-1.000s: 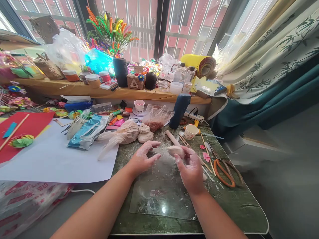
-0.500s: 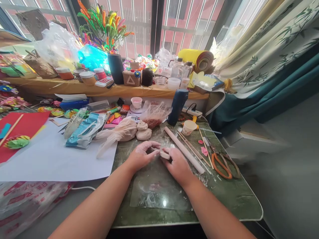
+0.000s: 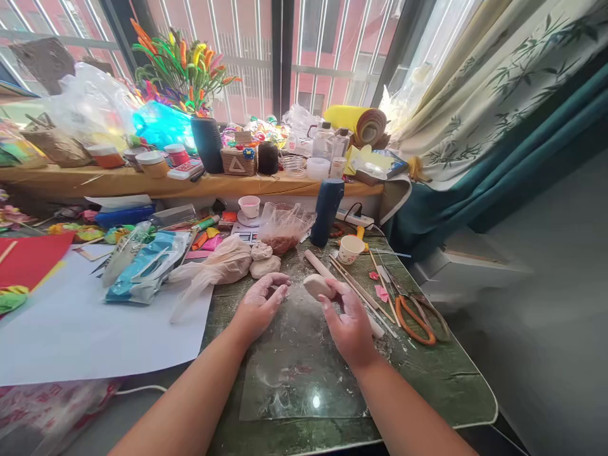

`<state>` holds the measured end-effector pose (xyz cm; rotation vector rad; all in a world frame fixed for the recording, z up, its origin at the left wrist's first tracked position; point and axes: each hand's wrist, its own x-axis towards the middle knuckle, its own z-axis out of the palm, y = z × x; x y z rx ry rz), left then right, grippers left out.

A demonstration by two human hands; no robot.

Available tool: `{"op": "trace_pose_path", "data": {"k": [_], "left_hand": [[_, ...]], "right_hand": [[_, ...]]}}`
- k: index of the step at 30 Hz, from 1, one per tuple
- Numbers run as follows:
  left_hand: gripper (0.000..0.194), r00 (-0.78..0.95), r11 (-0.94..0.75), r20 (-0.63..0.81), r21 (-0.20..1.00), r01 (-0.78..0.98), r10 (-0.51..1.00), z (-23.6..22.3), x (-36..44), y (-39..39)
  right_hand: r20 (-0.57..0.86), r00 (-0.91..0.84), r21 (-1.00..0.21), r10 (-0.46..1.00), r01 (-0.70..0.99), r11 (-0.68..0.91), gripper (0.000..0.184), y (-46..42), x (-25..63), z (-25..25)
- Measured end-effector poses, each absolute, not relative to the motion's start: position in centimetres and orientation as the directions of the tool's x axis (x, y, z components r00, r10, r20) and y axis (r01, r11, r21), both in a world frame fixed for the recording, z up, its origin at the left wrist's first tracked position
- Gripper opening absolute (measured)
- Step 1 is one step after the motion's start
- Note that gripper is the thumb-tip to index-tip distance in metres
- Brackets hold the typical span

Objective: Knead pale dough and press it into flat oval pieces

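Observation:
My right hand (image 3: 348,320) is closed round a pale lump of dough (image 3: 317,285), holding it just above the green table (image 3: 441,386). My left hand (image 3: 260,303), dusted with flour, hovers a little to the left of the lump with its fingers curled and apart, holding nothing. Both hands are over a clear plastic sheet (image 3: 299,373) lying on the table. Two more dough pieces (image 3: 263,259) sit just beyond my left hand.
A wooden rolling pin (image 3: 319,266), thin sticks (image 3: 361,288) and orange-handled scissors (image 3: 415,316) lie right of my hands. A paper cup (image 3: 350,248), a dark bottle (image 3: 327,212), a plastic bag with brown filling (image 3: 285,228) and a white paper sheet (image 3: 80,329) surround them. A cluttered shelf (image 3: 190,180) runs behind.
Half a second ago both hands were pressed together round the dough. They have parted, and my right hand has lifted the lump up and to the right.

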<state>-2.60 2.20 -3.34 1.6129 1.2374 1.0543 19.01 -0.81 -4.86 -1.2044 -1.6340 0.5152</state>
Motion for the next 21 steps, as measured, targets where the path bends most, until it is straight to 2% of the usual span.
{"op": "trace_pose_path", "data": {"k": [4, 8, 12, 17, 21], "left_hand": [[0.030, 0.201, -0.231, 0.159, 0.882, 0.410, 0.966, -3.7, -2.6, 2.4], [0.044, 0.351, -0.376, 0.211, 0.772, 0.512, 0.912, -4.1, -2.5, 2.3], [0.047, 0.363, -0.406, 0.237, 0.756, 0.513, 0.901, -4.1, -2.5, 2.2], [0.033, 0.375, -0.386, 0.199, 0.752, 0.534, 0.906, -3.4, -2.5, 2.1], [0.023, 0.399, -0.383, 0.156, 0.711, 0.590, 0.903, -3.1, -2.3, 2.1]], "right_hand": [[0.367, -0.228, -0.717, 0.902, 0.548, 0.430, 0.038, -0.1, 18.8, -5.4], [0.315, -0.194, -0.729, 0.929, 0.578, 0.368, 0.055, 0.1, 18.5, -5.7], [0.292, -0.204, -0.768, 0.934, 0.532, 0.356, 0.033, -0.2, 18.5, -5.2], [0.245, -0.107, -0.896, 0.964, 0.355, 0.267, 0.034, -0.5, 18.5, -4.6], [0.208, -0.138, -0.907, 0.968, 0.342, 0.244, 0.031, -0.4, 18.4, -4.6]]}}
